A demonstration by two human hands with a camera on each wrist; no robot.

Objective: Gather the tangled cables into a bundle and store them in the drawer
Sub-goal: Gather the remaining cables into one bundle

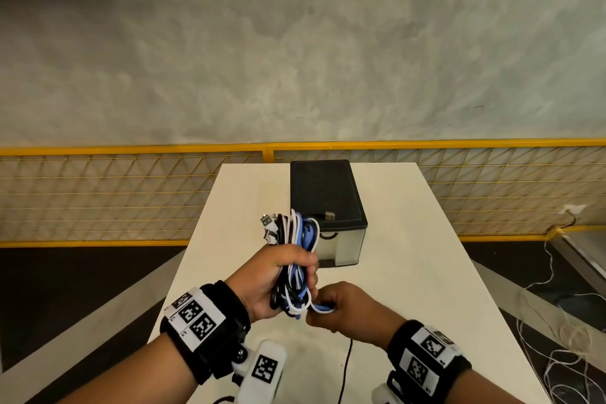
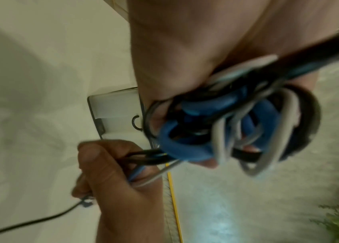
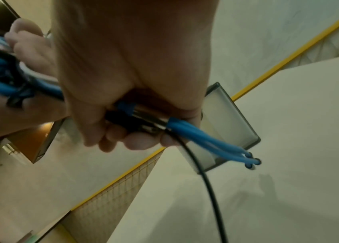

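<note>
The left hand (image 1: 278, 275) grips a looped bundle of blue, white and black cables (image 1: 296, 259) in front of the black-topped, translucent plastic drawer box (image 1: 328, 207). The right hand (image 1: 347, 311), nearer than the box, is closed around the bundle's trailing ends.

Blue, white, black cables (image 1: 296, 259)

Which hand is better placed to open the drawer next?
Probably the right hand. It holds only the loose cable ends, so it could let go, while the left hand grips the whole bundle. The drawer is shut.

Smooth rubbery cables (image 1: 296, 267), matt black-lidded translucent plastic drawer (image 1: 341, 248)
</note>
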